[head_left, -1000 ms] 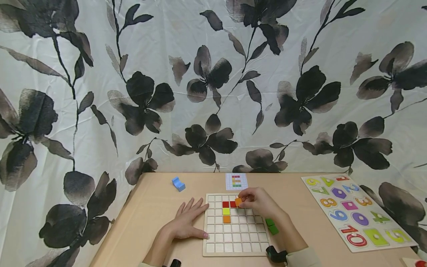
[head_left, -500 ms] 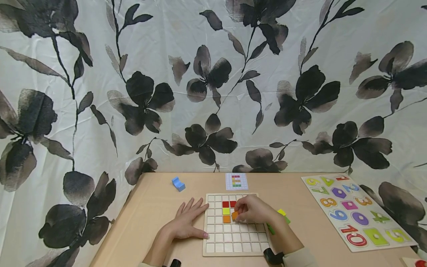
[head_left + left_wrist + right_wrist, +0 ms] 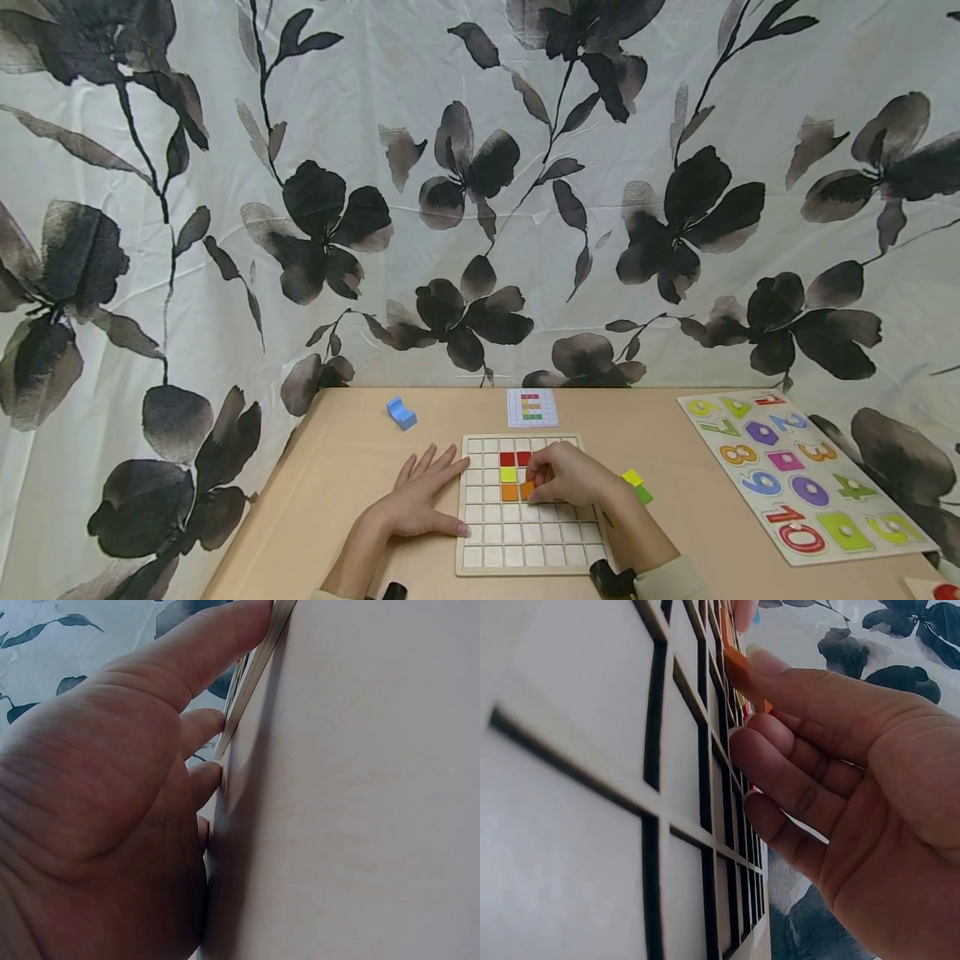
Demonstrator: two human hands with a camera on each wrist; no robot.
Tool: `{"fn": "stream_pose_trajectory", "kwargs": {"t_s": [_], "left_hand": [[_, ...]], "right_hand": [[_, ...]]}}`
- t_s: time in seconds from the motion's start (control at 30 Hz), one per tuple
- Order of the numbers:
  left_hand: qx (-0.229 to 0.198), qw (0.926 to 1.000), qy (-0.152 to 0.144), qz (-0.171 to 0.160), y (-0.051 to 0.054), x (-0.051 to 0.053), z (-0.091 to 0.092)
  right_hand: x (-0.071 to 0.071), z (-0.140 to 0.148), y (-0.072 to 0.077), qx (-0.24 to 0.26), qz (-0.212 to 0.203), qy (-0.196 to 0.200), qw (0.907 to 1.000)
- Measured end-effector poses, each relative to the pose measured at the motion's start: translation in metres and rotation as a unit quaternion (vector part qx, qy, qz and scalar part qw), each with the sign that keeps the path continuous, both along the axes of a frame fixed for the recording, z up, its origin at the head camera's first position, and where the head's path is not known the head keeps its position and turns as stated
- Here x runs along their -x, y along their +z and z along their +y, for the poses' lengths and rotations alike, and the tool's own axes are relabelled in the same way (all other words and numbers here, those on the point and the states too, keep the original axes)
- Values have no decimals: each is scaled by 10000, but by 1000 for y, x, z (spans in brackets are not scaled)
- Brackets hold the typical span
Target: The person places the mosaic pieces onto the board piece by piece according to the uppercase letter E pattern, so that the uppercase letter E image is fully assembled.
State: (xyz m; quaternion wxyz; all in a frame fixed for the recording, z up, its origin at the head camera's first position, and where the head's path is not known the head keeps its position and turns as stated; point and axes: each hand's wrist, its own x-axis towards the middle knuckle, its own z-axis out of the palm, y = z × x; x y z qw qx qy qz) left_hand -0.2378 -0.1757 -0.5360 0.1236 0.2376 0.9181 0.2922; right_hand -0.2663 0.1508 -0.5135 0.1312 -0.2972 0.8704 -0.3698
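Observation:
My right hand (image 3: 572, 475) pinches an orange square tile (image 3: 527, 490) between thumb and fingers, low over the white grid board (image 3: 525, 557). In the right wrist view that orange tile (image 3: 741, 673) is tilted against the grid. Beside it on the board lies another orange tile (image 3: 510, 492), below a yellow tile (image 3: 509, 475). Two red tiles, a left one (image 3: 507, 459) and a right one (image 3: 523, 458), form the row above. My left hand (image 3: 420, 502) is spread flat at the board's left edge, its thumb and index fingertip touching the rim.
A card with a coloured grid pattern (image 3: 532, 408) lies behind the board. A blue block (image 3: 402, 412) sits at the back left. Right of the board, partly behind the right forearm, are a yellow tile (image 3: 632, 477) and a green tile (image 3: 643, 493). A number-and-shape puzzle board (image 3: 855, 525) lies further right.
My right hand has brought the orange tile from the red row toward me, down beside the other orange tile. The left hand has stayed put.

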Motion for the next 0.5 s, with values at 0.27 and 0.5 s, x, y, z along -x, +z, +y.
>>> {"fn": "stream_pose_trajectory", "kwargs": {"t_s": [0.27, 0.5], "left_hand": [[-34, 10000, -4, 3, 0, 0, 0], [-66, 10000, 3, -26, 0, 0, 0]], "right_hand": [[0, -1, 1, -25, -50, 19, 10000], [-2, -2, 2, -44, -155, 10, 9999]]}}
